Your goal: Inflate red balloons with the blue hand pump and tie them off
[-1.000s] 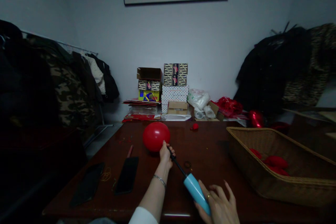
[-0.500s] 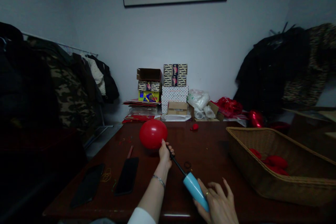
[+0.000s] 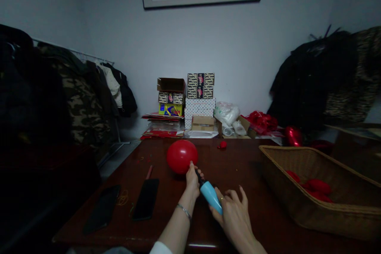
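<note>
A round, inflated red balloon [image 3: 181, 156] sits at the tip of a hand balloon pump [image 3: 210, 197] with a light blue barrel and a black front end. My left hand [image 3: 193, 177] is closed around the balloon's neck and the pump's black nozzle end. Around the rear of the blue barrel my right hand [image 3: 233, 210] is wrapped with thumb and palm, some of its fingers raised off it. The barrel now lies close to my left hand, so little of the black shaft shows between them.
A wicker basket [image 3: 297, 202] with red balloons [image 3: 317, 186] stands at the right. Left on the brown table [image 3: 250, 174] lie a phone [image 3: 145, 199], another dark flat object [image 3: 102, 208] and yellow rubber bands [image 3: 122, 197]. A small red balloon [image 3: 222, 145] lies toward the back, before stacked boxes [image 3: 200, 107].
My right hand has pushed the blue barrel forward and left toward my left hand, covering most of the black shaft. The balloon and left hand appear slightly further right; the view has shifted a little.
</note>
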A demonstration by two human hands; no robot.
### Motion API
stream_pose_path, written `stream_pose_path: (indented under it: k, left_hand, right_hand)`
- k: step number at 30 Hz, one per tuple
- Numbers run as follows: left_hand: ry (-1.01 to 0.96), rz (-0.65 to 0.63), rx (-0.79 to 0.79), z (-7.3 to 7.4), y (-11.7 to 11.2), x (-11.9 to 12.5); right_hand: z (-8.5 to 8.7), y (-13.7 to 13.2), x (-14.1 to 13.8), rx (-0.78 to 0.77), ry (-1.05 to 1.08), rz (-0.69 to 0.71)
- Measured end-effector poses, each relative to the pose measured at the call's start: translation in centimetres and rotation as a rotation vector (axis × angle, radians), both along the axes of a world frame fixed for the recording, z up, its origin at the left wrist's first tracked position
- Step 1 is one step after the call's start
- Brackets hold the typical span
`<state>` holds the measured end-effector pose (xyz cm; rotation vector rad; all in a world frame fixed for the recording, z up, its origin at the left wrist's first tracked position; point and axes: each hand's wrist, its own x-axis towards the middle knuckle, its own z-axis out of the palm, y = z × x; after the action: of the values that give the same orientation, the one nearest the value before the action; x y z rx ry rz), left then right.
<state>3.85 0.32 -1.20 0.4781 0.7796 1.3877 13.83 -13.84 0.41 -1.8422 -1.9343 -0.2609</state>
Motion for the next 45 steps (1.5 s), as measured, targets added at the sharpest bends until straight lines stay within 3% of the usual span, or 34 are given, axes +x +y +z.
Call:
stream_pose_path:
  k: [7, 15, 19, 28, 37, 45]
  left_hand:
    - [0.001, 0.036, -0.014, -0.4, 0.6, -0.2]
    - [-0.001, 0.075, -0.001, -0.8, 1.6, -0.7]
    - [-0.010, 0.060, 0.002, -0.6, 1.8, -0.7]
    - [-0.007, 0.033, 0.021, 0.2, 1.2, -0.5]
    - [-0.005, 0.009, 0.019, -0.2, 0.1, 0.4]
    - [0.011, 0.016, 0.003, -0.3, 0.1, 0.1]
  right_hand:
    - [-0.8, -0.8, 0.0, 0.039, 0.014, 0.008]
    - [-5.8, -2.9, 4.5, 0.091, -0.042, 0.138]
    - [-6.8, -3.7, 5.8, 0.147, -0.073, 0.143]
    - [-4.8, -3.1, 4.5, 0.092, -0.056, 0.108]
    - [-0.7, -0.8, 1.1, 0.029, 0.025, 0.005]
    - [-0.4, -0.1, 0.3, 0.008, 0.011, -0.003]
